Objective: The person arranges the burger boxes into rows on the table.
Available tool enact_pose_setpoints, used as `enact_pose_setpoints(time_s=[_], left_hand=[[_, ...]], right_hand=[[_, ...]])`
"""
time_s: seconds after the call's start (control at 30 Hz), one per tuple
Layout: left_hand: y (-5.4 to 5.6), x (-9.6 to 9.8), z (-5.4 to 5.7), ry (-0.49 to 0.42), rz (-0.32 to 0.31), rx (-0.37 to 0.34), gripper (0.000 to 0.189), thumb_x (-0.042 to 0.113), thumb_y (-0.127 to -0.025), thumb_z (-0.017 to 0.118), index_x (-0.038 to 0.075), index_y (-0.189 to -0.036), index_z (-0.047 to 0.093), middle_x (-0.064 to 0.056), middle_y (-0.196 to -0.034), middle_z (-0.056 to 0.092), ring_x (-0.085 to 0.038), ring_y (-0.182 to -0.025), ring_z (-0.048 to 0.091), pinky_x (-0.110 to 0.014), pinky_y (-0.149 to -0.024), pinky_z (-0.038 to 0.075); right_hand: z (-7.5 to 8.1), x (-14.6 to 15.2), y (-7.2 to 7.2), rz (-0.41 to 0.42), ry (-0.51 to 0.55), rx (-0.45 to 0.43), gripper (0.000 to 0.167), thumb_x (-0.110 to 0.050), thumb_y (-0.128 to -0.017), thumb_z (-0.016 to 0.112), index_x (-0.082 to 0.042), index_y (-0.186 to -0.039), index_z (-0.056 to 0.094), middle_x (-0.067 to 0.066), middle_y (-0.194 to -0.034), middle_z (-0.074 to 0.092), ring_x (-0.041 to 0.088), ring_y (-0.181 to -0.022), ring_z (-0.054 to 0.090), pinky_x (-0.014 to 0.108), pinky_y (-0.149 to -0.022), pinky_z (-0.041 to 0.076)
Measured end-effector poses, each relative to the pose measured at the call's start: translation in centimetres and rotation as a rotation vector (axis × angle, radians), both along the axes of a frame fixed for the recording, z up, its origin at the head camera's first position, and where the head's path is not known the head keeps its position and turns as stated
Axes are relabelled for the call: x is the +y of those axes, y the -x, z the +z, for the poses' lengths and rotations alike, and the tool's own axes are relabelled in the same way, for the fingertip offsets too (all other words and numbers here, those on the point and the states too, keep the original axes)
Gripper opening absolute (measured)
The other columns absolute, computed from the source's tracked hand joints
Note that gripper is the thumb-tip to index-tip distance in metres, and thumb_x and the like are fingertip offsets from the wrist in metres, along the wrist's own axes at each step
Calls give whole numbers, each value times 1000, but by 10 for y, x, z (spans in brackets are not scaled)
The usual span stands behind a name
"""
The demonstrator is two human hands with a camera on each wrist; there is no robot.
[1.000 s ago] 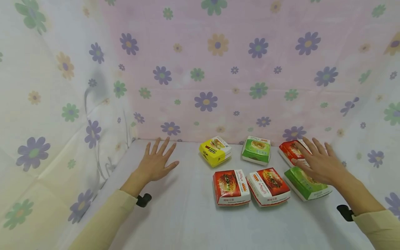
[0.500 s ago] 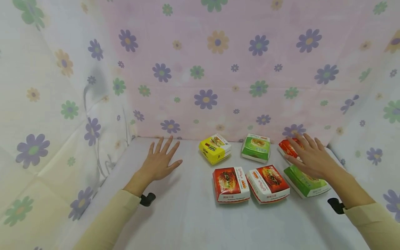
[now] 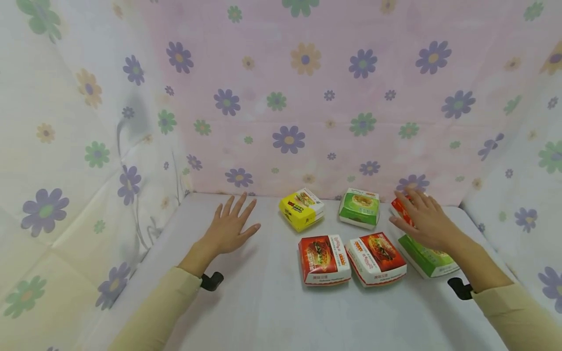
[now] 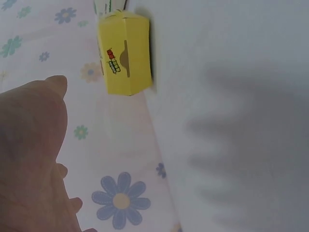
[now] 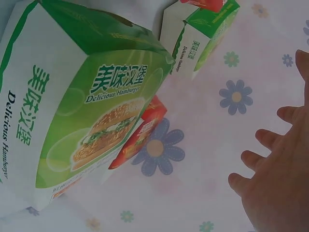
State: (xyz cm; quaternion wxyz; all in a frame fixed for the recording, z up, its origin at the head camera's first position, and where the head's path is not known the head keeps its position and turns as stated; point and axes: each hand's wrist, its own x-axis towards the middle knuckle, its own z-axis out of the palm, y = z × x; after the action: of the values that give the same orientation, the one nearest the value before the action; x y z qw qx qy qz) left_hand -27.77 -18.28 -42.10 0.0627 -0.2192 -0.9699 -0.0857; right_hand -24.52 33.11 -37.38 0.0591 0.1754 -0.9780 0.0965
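Note:
My left hand (image 3: 229, 232) hovers palm-down over the left of the white table, fingers spread and holding nothing; its shadow falls on the cloth in the left wrist view. Closest to it stands a yellow hamburger box (image 3: 299, 213), off to its right. Above the right-hand boxes hangs my right hand (image 3: 429, 225), fingers extended and holding nothing. It partly covers a red hamburger box (image 3: 400, 207) at the back and a green hamburger box (image 3: 425, 258) in front. That green box (image 5: 96, 121) looms large in the right wrist view, apart from the fingers.
Two red-and-white hamburger boxes (image 3: 324, 260) (image 3: 377, 258) sit side by side at the front middle. Another green box (image 3: 360, 208) stands behind them. Flowered cloth (image 3: 290, 107) walls the back and both sides of the white table (image 3: 263, 302).
Both hands have shifted inward: the left slightly to the right, the right to the left across the red and green boxes. The boxes stay where they were.

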Motion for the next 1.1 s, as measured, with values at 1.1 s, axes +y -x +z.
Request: enact_pose_setpoints(time_s=[1.1], left_hand=[[10,36,-8,-236,-4,-102,69,47,-107,46,13,-163,25,-18,-169,17,-45,-150,24,-71,-113,27]], right_hand=[[12,-49,20,48,127,-185,77,-51,-106,49,-6,-162,21,27,-164,20,55,-144,29,75,-107,29]])
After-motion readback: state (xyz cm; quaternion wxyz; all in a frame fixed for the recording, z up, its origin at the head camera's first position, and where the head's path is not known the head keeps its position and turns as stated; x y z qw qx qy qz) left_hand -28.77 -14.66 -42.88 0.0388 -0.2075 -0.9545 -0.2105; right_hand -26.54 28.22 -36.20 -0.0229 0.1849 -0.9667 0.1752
